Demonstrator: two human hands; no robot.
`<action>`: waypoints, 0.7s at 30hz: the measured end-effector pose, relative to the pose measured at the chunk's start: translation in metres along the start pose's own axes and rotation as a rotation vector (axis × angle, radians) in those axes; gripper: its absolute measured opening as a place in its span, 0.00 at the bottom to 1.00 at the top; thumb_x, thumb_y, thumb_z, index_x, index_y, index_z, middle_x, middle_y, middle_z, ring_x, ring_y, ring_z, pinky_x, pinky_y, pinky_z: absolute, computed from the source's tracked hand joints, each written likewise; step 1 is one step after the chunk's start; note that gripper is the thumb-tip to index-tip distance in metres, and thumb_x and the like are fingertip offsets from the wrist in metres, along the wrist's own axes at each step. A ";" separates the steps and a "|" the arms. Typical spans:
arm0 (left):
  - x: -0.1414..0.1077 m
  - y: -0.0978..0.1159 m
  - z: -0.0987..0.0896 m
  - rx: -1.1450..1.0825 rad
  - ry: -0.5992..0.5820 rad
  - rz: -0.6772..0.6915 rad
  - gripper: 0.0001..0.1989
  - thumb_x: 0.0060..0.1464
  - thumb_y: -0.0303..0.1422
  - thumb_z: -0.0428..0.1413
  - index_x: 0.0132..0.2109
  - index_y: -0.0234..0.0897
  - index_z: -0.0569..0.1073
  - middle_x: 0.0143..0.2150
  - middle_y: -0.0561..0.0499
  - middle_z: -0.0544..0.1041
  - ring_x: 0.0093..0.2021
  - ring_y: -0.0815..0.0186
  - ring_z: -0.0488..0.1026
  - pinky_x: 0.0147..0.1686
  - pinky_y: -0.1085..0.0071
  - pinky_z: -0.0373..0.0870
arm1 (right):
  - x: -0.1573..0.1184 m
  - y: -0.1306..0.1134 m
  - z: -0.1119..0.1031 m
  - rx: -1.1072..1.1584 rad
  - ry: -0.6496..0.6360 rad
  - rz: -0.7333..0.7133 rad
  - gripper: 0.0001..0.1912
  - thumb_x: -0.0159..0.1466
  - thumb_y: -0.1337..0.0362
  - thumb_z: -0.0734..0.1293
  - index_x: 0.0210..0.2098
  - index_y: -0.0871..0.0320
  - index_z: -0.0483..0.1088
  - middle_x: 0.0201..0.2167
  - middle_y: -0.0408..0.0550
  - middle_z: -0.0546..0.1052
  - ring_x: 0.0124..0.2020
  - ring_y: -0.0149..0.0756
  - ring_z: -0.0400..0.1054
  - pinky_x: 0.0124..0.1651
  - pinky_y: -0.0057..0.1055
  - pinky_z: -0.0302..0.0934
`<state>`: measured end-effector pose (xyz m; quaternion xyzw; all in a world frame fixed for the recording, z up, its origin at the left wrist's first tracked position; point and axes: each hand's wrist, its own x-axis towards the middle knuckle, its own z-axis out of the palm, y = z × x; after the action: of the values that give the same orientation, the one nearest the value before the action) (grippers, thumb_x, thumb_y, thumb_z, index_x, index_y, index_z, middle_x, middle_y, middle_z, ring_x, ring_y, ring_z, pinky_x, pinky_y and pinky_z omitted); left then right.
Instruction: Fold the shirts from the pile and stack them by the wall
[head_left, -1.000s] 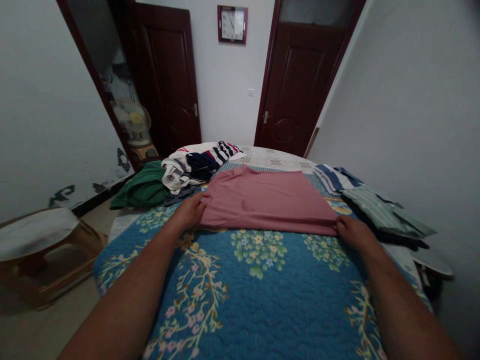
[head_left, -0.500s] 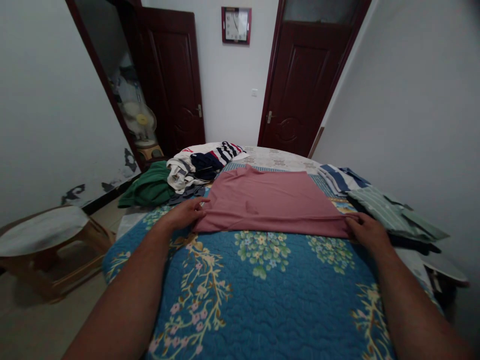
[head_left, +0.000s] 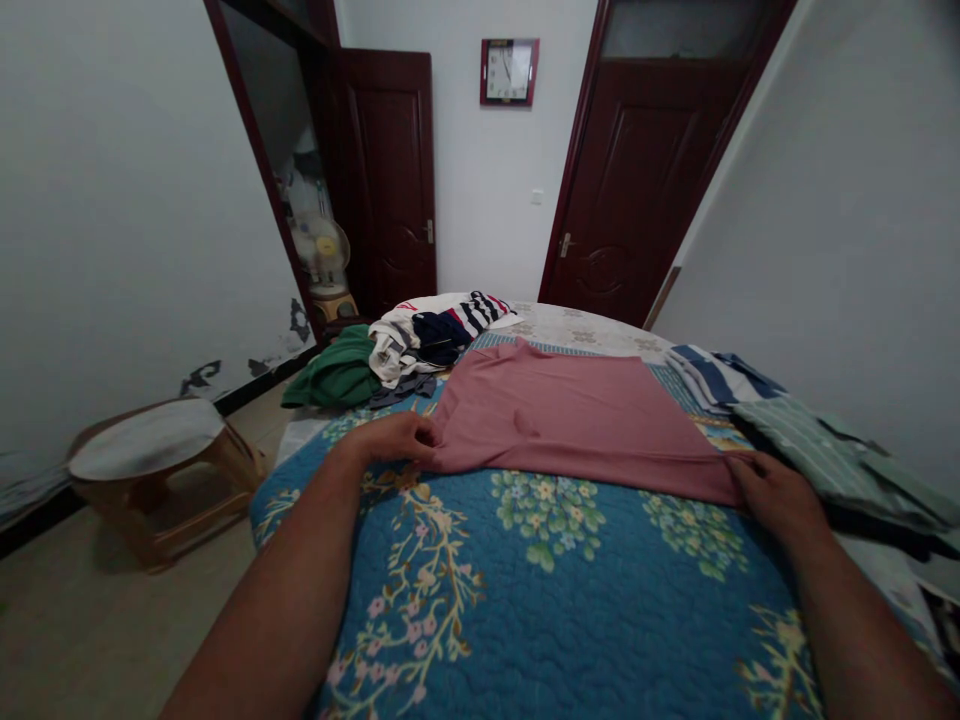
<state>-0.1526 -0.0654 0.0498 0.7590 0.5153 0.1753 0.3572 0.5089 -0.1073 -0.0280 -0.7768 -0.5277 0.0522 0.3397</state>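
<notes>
A pink garment (head_left: 577, 410), perhaps a shirt, lies spread over a blue flowered quilted cover (head_left: 600, 600). Its near edge runs between my two hands. At the near left corner, my left hand (head_left: 397, 440) pinches the cloth between thumb and fingers. My right hand (head_left: 780, 495) has its fingers closed on the near right corner. A fold runs along the near edge, and a small crease shows in the cloth's middle.
Rumpled clothes, with a green garment (head_left: 337, 370) and a striped one (head_left: 480, 313), lie heaped at the back left. Folded clothes, including a light green striped shirt (head_left: 832, 450), are stacked on the right. A stool (head_left: 157, 440) stands on the floor at left.
The view has turned slightly left. My left hand has gone from loosely spread fingers beside the corner to a pinch on the cloth. My right hand keeps its grip.
</notes>
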 end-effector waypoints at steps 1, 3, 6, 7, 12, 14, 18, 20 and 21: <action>0.001 0.001 0.002 0.021 -0.049 0.003 0.15 0.41 0.44 0.69 0.24 0.41 0.75 0.23 0.55 0.75 0.26 0.65 0.69 0.26 0.71 0.60 | -0.001 0.000 0.000 0.005 0.004 -0.009 0.22 0.64 0.45 0.64 0.43 0.52 0.82 0.42 0.58 0.83 0.46 0.61 0.77 0.49 0.50 0.68; 0.004 0.004 0.003 0.040 -0.135 0.021 0.13 0.46 0.44 0.65 0.25 0.41 0.74 0.24 0.54 0.74 0.27 0.64 0.68 0.27 0.71 0.59 | -0.001 -0.001 0.002 -0.002 0.022 -0.019 0.24 0.65 0.45 0.63 0.46 0.53 0.81 0.46 0.59 0.83 0.47 0.61 0.77 0.51 0.50 0.68; 0.006 0.008 0.003 0.021 0.027 0.073 0.13 0.49 0.44 0.62 0.29 0.41 0.74 0.28 0.53 0.74 0.31 0.63 0.68 0.30 0.70 0.62 | -0.002 -0.003 0.004 -0.024 0.061 -0.021 0.27 0.66 0.44 0.62 0.51 0.55 0.80 0.49 0.58 0.83 0.49 0.60 0.76 0.53 0.50 0.68; 0.007 0.009 0.002 0.017 0.087 0.091 0.13 0.50 0.45 0.62 0.31 0.41 0.74 0.29 0.53 0.74 0.32 0.63 0.69 0.31 0.70 0.63 | -0.002 -0.004 0.005 -0.025 0.071 -0.022 0.27 0.66 0.45 0.61 0.51 0.54 0.80 0.50 0.57 0.83 0.50 0.59 0.76 0.53 0.49 0.68; 0.013 0.009 0.006 -0.085 0.149 0.132 0.13 0.52 0.43 0.61 0.40 0.40 0.77 0.33 0.53 0.76 0.33 0.63 0.71 0.32 0.70 0.65 | -0.003 -0.005 0.008 -0.007 0.063 -0.042 0.25 0.67 0.46 0.62 0.51 0.54 0.80 0.48 0.54 0.83 0.49 0.54 0.77 0.53 0.44 0.68; 0.017 0.007 0.011 -0.106 0.158 0.095 0.15 0.52 0.43 0.61 0.43 0.40 0.78 0.33 0.53 0.77 0.32 0.63 0.72 0.31 0.70 0.66 | -0.002 -0.005 0.009 -0.019 0.049 -0.050 0.24 0.67 0.47 0.62 0.50 0.54 0.80 0.48 0.54 0.83 0.48 0.53 0.77 0.54 0.44 0.68; 0.025 0.006 0.022 -0.164 0.174 0.007 0.24 0.51 0.46 0.63 0.52 0.38 0.79 0.35 0.49 0.82 0.34 0.58 0.78 0.31 0.68 0.69 | -0.002 -0.007 0.010 -0.026 0.020 -0.059 0.22 0.67 0.48 0.62 0.48 0.54 0.80 0.47 0.55 0.84 0.49 0.52 0.77 0.53 0.43 0.68; 0.030 0.006 0.028 -0.258 0.136 0.000 0.31 0.50 0.47 0.65 0.59 0.37 0.77 0.40 0.46 0.85 0.39 0.55 0.82 0.33 0.67 0.72 | -0.003 -0.009 0.011 -0.024 0.010 -0.049 0.24 0.67 0.48 0.62 0.49 0.55 0.80 0.48 0.55 0.84 0.50 0.53 0.77 0.54 0.44 0.68; 0.034 0.007 0.030 -0.300 0.116 0.004 0.34 0.50 0.47 0.66 0.61 0.36 0.76 0.43 0.44 0.85 0.41 0.54 0.83 0.35 0.66 0.74 | -0.004 -0.010 0.011 -0.020 0.005 -0.047 0.24 0.68 0.47 0.61 0.50 0.55 0.80 0.48 0.56 0.84 0.51 0.53 0.77 0.55 0.44 0.67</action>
<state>-0.1154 -0.0470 0.0305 0.6868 0.5017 0.2945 0.4357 0.4946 -0.1031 -0.0316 -0.7677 -0.5453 0.0372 0.3345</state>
